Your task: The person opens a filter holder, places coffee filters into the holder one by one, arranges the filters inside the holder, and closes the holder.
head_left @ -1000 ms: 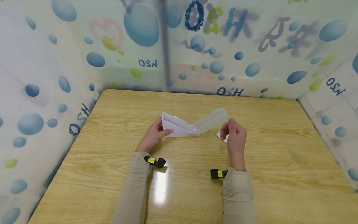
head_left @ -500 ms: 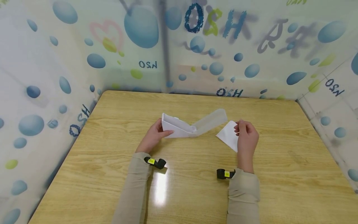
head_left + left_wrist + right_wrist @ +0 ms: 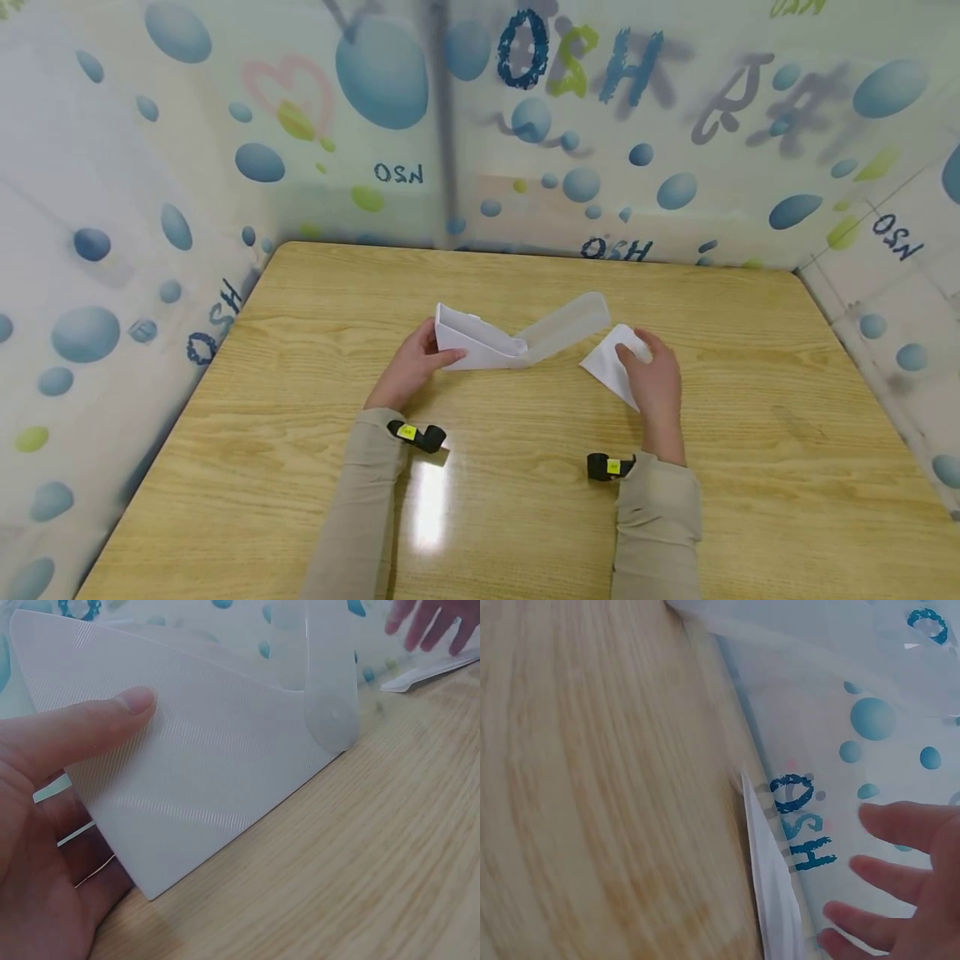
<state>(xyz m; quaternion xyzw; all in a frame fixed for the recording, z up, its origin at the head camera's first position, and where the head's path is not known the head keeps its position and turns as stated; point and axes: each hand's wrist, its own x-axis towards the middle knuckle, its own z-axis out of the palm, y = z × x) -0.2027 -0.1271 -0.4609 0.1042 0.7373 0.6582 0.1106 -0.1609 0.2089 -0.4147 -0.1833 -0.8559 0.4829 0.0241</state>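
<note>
A white, finely ribbed wedge-shaped box [image 3: 480, 352] stands on the table with its translucent hinged lid [image 3: 567, 325] swung up to the right. My left hand [image 3: 410, 364] grips the box's wide left end, thumb on the ribbed near side [image 3: 217, 757] and fingers behind. To the right lies a flat white folded piece [image 3: 609, 364], thin and layered in the right wrist view, like cloth or paper. My right hand [image 3: 657, 383] hovers over its right part, hiding some of it. The fingers [image 3: 896, 881] of that hand are spread, with nothing between them.
The wooden table [image 3: 517, 517] has its back edge against a wall covering [image 3: 480, 125] printed with blue bubbles and letters. Similar printed walls close in the left and right sides. A black camera [image 3: 431, 437] sits on the left wrist, another camera [image 3: 600, 467] on the right.
My right hand has moved away from the lid's tip to the right, over the white folded piece, and its fingers have turned downward and spread. The left hand and box stay put.
</note>
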